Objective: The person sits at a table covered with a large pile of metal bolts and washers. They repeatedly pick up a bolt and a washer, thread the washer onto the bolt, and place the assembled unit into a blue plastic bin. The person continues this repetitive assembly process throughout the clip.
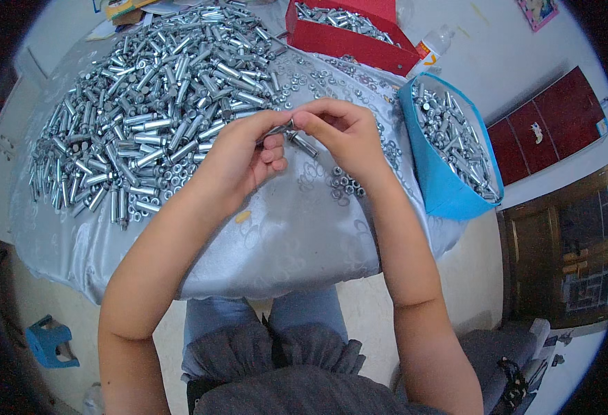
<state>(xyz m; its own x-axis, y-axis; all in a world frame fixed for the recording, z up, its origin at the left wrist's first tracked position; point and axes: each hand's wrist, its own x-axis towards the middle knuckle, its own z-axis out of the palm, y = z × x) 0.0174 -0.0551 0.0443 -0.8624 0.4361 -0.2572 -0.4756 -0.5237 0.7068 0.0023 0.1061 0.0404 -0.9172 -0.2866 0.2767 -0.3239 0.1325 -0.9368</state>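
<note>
My left hand [238,159] is closed around a slim metal anchor bolt [278,129], mostly hidden by the fingers. At the bolt's tip, my right hand [349,135] pinches with thumb and forefinger; whatever small part sits there is too small to make out. Just below the fingertips another silvery anchor bolt [305,145] shows. A large heap of shiny anchor bolts [172,90] spreads over the table to the left and beyond my left hand. Loose hex nuts [345,181] lie below my right wrist, and washers [390,149] are scattered to its right.
A silvery cloth covers the table [297,242]. At its right edge stands a blue fabric bin [449,187] full of bolts. A red box [349,41] with more bolts is at the back, beside a clear bottle [434,47]. A blue stool [52,342] stands on the floor at left.
</note>
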